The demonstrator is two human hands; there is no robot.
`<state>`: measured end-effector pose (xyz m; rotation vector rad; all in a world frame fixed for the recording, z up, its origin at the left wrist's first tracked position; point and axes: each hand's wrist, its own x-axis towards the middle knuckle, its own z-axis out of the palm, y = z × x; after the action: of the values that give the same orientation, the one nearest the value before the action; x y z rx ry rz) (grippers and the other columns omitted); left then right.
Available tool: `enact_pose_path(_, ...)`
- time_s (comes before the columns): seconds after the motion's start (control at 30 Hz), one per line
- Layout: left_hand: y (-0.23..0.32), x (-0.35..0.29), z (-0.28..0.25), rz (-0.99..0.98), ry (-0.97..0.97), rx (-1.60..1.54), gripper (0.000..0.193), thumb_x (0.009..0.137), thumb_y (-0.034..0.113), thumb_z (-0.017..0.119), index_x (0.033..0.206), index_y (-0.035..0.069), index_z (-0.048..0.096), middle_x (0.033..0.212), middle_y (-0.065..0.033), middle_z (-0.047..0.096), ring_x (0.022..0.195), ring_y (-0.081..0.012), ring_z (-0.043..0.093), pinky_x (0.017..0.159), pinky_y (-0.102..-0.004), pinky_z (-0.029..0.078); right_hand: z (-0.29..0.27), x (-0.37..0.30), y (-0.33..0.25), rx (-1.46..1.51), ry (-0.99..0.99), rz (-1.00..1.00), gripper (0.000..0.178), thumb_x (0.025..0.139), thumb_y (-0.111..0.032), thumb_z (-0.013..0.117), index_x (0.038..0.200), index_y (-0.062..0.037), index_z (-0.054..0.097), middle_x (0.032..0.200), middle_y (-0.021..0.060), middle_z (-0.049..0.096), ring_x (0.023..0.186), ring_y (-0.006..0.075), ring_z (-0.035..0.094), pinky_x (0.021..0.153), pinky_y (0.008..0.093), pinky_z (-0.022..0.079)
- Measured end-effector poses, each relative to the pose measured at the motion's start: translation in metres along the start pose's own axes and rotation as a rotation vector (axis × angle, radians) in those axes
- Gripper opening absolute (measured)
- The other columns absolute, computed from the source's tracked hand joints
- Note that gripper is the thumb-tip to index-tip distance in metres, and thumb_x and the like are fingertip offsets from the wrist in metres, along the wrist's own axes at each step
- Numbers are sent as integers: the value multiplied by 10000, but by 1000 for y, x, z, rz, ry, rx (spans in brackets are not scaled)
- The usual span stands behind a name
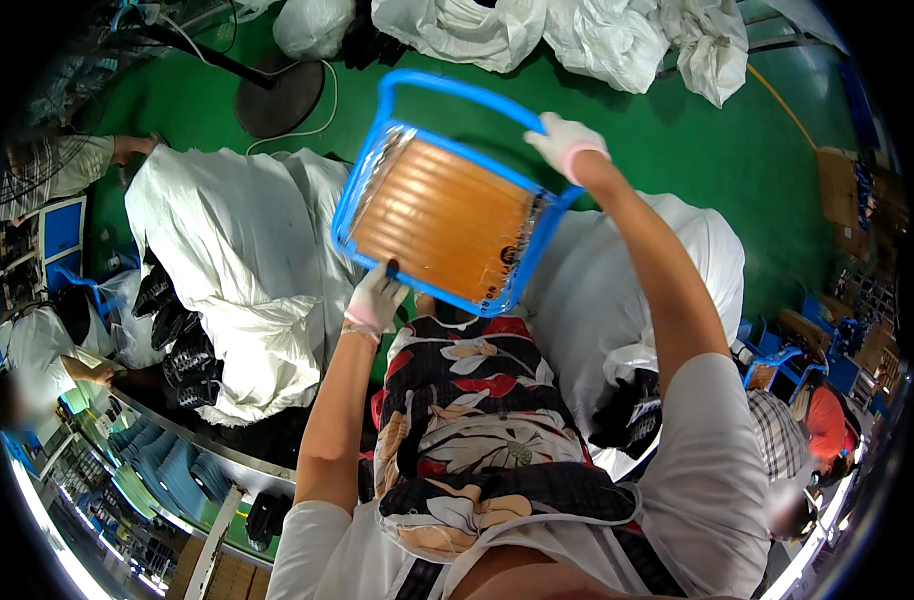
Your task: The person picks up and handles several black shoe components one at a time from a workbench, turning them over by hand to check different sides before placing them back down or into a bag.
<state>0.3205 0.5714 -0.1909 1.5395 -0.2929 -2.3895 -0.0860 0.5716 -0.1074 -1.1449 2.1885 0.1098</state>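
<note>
A small blue tube-framed chair [447, 215] is in front of me, its seat covered with brown corrugated cardboard and clear tape. My right hand [569, 145], in a white glove, is closed round the far right of its curved back rail. At the near left edge of the seat my left hand [377, 297], also gloved, has its fingers closed on the blue frame. The chair's legs are mostly hidden under the seat. Below it I see my patterned apron [477, 400].
A large white sack [217, 240] stands to the left, with black shoe parts [182, 345] beside it; another white sack [677, 250] is at the right. More sacks [607, 40] line the far side. A round stand base [280, 98] and cable lie far left. Other people work at both sides.
</note>
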Motion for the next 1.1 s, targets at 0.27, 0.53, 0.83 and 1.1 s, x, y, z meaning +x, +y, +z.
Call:
enact_pose_path(0.27, 26, -26, 74, 345, -256, 1196, 598, 957, 363, 550, 1425, 20, 408, 1446, -166, 452, 1306, -277, 464, 1082, -375, 375, -36, 20, 217, 124, 310, 415, 539, 879, -525, 499, 1231, -123, 566, 1198, 192, 625, 1117, 391, 587, 928, 477, 462)
enact_pose_path(0.53, -11, -105, 27, 169, -111, 2109, 609, 812, 370, 670, 1333, 94, 514, 1402, -184, 448, 1250, -408, 447, 1049, -455, 387, -41, 14, 384, 176, 603, 960, 441, 923, -463, 498, 1280, -212, 560, 1185, 146, 645, 1098, 349, 610, 901, 465, 494)
enact_pose_path(0.83, 83, -6, 39, 185, -86, 2021, 646, 764, 464, 706, 1273, 109, 525, 1182, -180, 532, 1025, -431, 541, 878, -478, 476, -3, -36, 226, -35, 472, 293, 492, 895, -262, 563, 1344, -72, 501, 1338, 163, 542, 1231, 314, 514, 1021, 393, 419)
enact_pose_path(1.1, 146, 34, 68, 30, -194, 1957, 382, 840, 379, 639, 1016, 42, 607, 931, -211, 620, 915, -389, 616, 787, -453, 494, 75, -66, 22, 426, -516, 180, 418, 855, -441, 578, 1023, -60, 616, 952, 230, 659, 938, 383, 635, 816, 436, 487)
